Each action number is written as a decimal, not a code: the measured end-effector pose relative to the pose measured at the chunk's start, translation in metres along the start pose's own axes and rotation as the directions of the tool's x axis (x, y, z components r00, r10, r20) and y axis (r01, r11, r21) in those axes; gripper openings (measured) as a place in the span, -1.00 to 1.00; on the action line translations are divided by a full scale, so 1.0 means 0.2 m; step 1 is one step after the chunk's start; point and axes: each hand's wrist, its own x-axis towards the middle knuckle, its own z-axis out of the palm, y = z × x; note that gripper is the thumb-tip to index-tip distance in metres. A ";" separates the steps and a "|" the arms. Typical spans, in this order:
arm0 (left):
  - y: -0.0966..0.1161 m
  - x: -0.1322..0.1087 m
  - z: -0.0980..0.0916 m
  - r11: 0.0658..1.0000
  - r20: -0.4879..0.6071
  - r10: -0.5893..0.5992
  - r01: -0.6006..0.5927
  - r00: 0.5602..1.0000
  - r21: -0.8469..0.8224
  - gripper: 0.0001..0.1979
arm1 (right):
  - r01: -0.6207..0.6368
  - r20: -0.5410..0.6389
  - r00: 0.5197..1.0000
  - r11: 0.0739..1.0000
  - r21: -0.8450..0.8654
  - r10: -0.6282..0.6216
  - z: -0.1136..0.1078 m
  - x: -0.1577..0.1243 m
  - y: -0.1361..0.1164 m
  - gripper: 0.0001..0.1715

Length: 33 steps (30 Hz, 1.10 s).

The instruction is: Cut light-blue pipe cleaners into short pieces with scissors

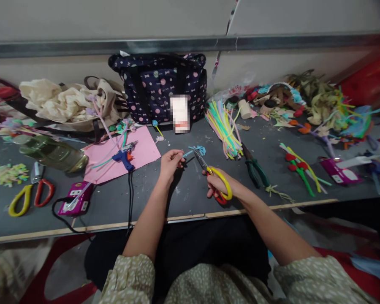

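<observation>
My right hand (218,184) grips scissors (214,177) with a yellow and a red handle loop, blades pointing up and left, slightly apart. My left hand (171,162) is closed in a pinch on a thin light blue pipe cleaner (187,153) that runs right toward the blade tips. A small blue piece (200,149) lies on the dark table (183,198) just beyond the blades. Both hands hover over the table's middle, near its front edge.
A blue glue gun (124,158) rests on pink paper (120,157). Left: a second pair of scissors (30,195), a magenta power strip (76,198), a bottle (52,153). Behind: a polka-dot bag (161,86). Right: a bundle of coloured pipe cleaners (223,126), green pliers (256,169), red flower stems (299,166).
</observation>
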 end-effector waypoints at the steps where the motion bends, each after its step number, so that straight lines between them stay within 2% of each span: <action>1: 0.00 0.00 0.00 1.000 -0.004 -0.004 0.004 1.000 -0.014 -0.67 | -0.005 0.015 1.000 0.999 0.048 0.004 -0.01 -0.02 -0.01 -0.46; 8: 0.01 -0.01 0.00 0.996 0.021 -0.010 0.012 1.000 -0.086 -0.64 | 0.083 0.032 0.996 0.993 0.088 -0.086 -0.07 -0.08 0.00 -0.40; 11: 0.00 -0.01 0.00 0.997 0.038 -0.007 0.010 0.999 -0.082 -0.63 | 0.074 0.070 0.994 0.991 0.109 -0.081 -0.05 -0.07 0.01 -0.44; 20: 0.00 -0.02 0.02 0.997 0.078 0.001 0.005 0.997 -0.077 -0.61 | 0.063 0.051 0.997 0.998 -0.023 -0.062 0.00 -0.10 -0.04 -0.59; 28: 0.02 -0.04 0.03 0.998 0.106 -0.002 0.008 0.994 -0.063 -0.62 | 0.068 0.037 0.997 0.996 -0.061 -0.065 0.01 -0.08 -0.01 -0.56; 33: 0.01 -0.04 0.04 0.999 0.104 -0.008 0.013 0.995 -0.041 -0.63 | 0.072 0.030 0.997 0.996 -0.060 -0.070 0.01 -0.08 -0.02 -0.62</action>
